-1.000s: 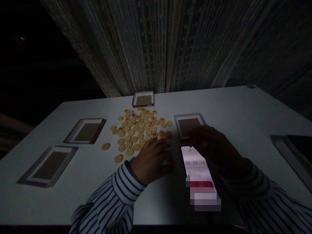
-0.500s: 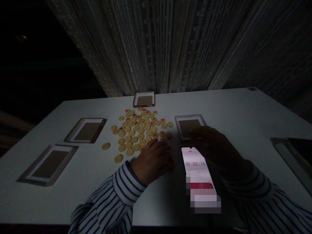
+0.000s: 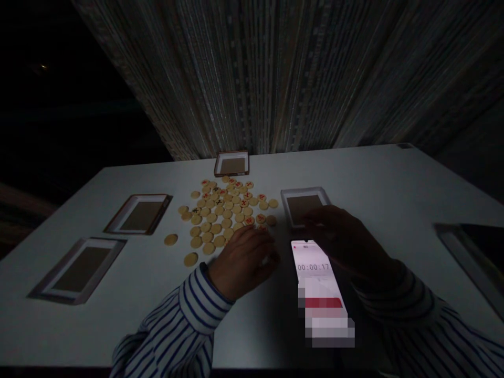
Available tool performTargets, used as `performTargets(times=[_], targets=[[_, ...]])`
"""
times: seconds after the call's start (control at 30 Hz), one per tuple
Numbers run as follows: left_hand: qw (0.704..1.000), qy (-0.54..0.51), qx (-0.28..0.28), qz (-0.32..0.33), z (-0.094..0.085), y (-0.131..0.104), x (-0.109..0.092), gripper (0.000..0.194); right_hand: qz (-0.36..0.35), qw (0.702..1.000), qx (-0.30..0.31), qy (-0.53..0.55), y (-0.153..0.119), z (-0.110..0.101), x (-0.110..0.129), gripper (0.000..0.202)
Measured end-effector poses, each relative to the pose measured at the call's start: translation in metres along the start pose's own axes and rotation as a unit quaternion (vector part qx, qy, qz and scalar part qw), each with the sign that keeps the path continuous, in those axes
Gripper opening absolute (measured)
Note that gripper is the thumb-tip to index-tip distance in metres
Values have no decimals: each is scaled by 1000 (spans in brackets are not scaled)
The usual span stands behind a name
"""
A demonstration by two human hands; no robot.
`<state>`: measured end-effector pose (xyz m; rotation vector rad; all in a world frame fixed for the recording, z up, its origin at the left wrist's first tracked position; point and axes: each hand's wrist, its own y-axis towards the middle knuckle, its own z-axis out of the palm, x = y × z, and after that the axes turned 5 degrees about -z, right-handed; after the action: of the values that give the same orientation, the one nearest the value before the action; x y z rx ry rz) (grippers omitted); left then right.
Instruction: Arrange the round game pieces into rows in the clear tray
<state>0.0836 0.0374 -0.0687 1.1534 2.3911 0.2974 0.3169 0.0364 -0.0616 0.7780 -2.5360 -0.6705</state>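
Round wooden pieces [image 3: 227,214], some marked with red or black characters, lie loosely spread left of centre on the white table. My left hand [image 3: 243,261] hovers at the near edge of the spread, its fingers curled and partly hiding a few pieces; whether it holds one cannot be made out. To the right, my right hand [image 3: 346,239] is dark and bent over the near side of a shallow tray [image 3: 286,207], its fingertips hidden in shadow. Below it lies a lit phone [image 3: 313,257] showing a timer at 00:00:17.
Two shallow trays, one brown-rimmed [image 3: 156,216] and one pale-rimmed [image 3: 90,294], lie at the left. Another small tray [image 3: 231,175] sits at the back edge of the white table [image 3: 354,173]. A dark flat object [image 3: 482,252] is at the right. Behind hangs a string curtain [image 3: 252,73].
The phone timer has gone from 16 to 17 seconds. The whole view has shifted slightly. Both hands stay in nearly the same place.
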Motion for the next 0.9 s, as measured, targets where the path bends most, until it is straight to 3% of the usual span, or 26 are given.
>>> performTargets(times=[0.33,0.57,0.9], targets=[[998,-24,-57,-4,-10,4,3,16,9,1000,6,-2,1,-1,0,20],[997,-43,-50,-34,-14,7,3,22,14,999,-27,16,2,-1,0,20],[998,-34,-21,-56,-25,26,-14,18,-7,998,-50,26,6,-5,1,22]])
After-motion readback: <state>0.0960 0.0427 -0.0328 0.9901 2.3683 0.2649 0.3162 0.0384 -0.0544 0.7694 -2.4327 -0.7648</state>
